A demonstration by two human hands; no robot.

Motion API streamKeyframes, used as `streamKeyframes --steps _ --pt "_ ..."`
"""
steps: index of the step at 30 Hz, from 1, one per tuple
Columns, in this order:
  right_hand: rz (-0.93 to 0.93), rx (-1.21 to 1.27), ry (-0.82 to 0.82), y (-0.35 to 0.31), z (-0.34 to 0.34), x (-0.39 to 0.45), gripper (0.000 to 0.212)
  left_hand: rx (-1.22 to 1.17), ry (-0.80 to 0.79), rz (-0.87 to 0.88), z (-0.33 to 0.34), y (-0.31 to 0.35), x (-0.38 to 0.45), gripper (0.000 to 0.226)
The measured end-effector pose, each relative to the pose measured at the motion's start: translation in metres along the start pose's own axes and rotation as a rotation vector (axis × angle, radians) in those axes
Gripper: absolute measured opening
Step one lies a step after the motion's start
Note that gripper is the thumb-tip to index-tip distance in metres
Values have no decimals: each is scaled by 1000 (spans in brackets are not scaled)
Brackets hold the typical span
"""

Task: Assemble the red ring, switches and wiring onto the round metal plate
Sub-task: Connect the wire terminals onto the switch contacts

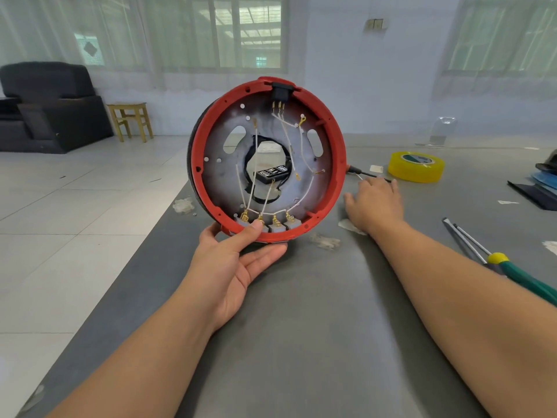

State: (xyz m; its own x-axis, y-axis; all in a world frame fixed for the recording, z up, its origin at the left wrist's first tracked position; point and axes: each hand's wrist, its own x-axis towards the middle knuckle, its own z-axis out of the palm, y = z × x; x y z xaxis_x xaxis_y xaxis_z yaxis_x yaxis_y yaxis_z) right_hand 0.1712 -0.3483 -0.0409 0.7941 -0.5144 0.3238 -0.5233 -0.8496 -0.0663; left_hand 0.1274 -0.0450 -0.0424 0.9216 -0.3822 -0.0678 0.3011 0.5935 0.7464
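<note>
My left hand holds the assembly upright by its bottom edge, thumb on the inner rim, fingers underneath. The red ring surrounds the round metal plate, which has a large central hole. Several grey switches sit in a row at the bottom of the ring. White wiring with brass terminals runs from them up to a black socket at the top. My right hand lies palm down on the grey table, to the right of the ring, fingers over a thin black tool.
A yellow tape roll lies at the back right. Green-handled screwdrivers lie at the right. Dark and blue items sit at the far right edge. Clear plastic scraps lie on the grey table. Its left edge drops to tiled floor.
</note>
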Motion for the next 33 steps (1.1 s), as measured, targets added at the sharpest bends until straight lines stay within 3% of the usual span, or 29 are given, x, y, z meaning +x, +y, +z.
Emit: streamKeyframes --steps 5,12,16,23,29,33 --pt "57 -41 -28 1 9 31 71 -26 -7 0 1 1 2 64" --pt "63 -122 -192 4 13 41 85 -50 -2 -13 0 0 2 63" --pt "-57 -51 -197 -13 8 19 71 -42 19 -13 2 1 -1 62" --pt "-324 134 -4 -46 -9 -67 38 -30 43 15 5 1 -6 59" --pt "-510 347 -40 -33 -34 -138 29 -30 55 45 4 2 -12 51" --pt "-513 430 -34 -11 -50 -171 24 -28 61 46 2 1 -17 45"
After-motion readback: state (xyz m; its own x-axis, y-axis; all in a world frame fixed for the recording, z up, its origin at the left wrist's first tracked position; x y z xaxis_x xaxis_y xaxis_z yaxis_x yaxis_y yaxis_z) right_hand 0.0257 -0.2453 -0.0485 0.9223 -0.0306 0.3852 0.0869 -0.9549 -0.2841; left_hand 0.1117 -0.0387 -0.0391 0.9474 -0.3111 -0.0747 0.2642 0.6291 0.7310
